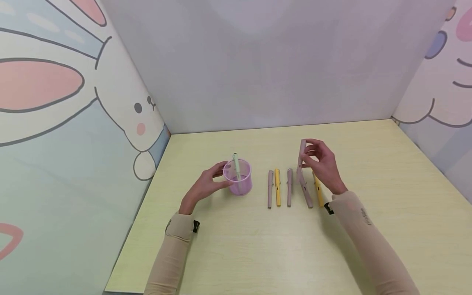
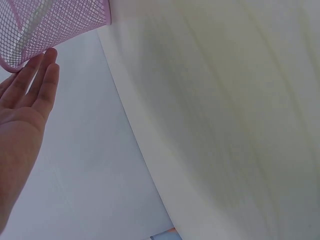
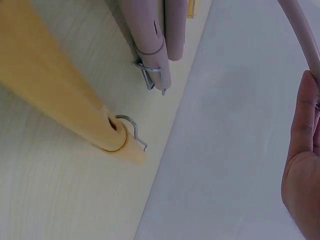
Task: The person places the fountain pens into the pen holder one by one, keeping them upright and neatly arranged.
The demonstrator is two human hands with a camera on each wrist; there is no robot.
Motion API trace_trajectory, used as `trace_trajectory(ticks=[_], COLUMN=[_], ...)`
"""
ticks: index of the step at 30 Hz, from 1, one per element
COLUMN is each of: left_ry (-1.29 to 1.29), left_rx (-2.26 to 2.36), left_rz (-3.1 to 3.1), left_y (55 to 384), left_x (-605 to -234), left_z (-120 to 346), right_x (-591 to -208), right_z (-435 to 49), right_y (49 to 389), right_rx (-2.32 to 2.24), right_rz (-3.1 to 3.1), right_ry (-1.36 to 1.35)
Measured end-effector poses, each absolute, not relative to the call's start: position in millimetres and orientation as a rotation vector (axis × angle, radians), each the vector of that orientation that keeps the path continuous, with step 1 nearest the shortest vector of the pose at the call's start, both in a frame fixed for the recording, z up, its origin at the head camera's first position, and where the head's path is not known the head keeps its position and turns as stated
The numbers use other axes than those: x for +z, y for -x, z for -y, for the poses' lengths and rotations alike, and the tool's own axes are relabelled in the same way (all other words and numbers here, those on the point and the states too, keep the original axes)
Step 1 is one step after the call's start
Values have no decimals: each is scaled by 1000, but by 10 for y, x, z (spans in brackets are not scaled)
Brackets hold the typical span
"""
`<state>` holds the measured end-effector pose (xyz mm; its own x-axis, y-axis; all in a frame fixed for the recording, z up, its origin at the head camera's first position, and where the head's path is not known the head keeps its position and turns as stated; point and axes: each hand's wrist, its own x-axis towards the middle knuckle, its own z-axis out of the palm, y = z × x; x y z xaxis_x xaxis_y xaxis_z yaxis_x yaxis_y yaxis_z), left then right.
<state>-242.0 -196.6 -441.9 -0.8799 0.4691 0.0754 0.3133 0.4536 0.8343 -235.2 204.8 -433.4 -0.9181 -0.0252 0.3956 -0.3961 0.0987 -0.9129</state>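
My left hand [image 1: 206, 185] holds a pink mesh pen cup [image 1: 246, 187] from its left side, thumb at the front and fingers behind. A pale green pen [image 1: 237, 164] leans inside that cup. Seen from the left wrist, straight fingers [image 2: 46, 87] lie against the mesh. My right hand [image 1: 324, 164] pinches a mauve pen [image 1: 302, 152] upright above the row of pens. Beneath it lie another mauve pen [image 1: 306, 192] and a yellow pen [image 1: 318, 194], partly covered by the hand. The right wrist view shows the yellow pen's metal clip [image 3: 134, 129] close up.
To the left of those lie a mauve pen [image 1: 289, 192], a yellow pen [image 1: 278, 192] and another mauve pen [image 1: 270, 194], roughly parallel. A pale wood-grain table [image 1: 236, 246] bears everything. A plain wall [image 1: 273, 73] closes the back, and cartoon-printed walls stand at both sides.
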Motion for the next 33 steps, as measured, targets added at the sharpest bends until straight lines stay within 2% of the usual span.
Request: trace_trajectory(ticks=[12, 21, 33], left_ry=[-697, -686, -709], left_rx=[1395, 1392, 1400], left_rz=[-2543, -2537, -2537], left_y=[2405, 2392, 2401], left_x=[-4423, -4410, -4414], left_z=[2000, 2008, 1989], right_x=[-4067, -4300, -4304], right_z=[-1770, -1734, -1620], right_y=[2212, 2375, 2398], right_rx=[1899, 1923, 1978], right_rz=[2089, 2059, 1988], right_ry=[-462, -486, -510])
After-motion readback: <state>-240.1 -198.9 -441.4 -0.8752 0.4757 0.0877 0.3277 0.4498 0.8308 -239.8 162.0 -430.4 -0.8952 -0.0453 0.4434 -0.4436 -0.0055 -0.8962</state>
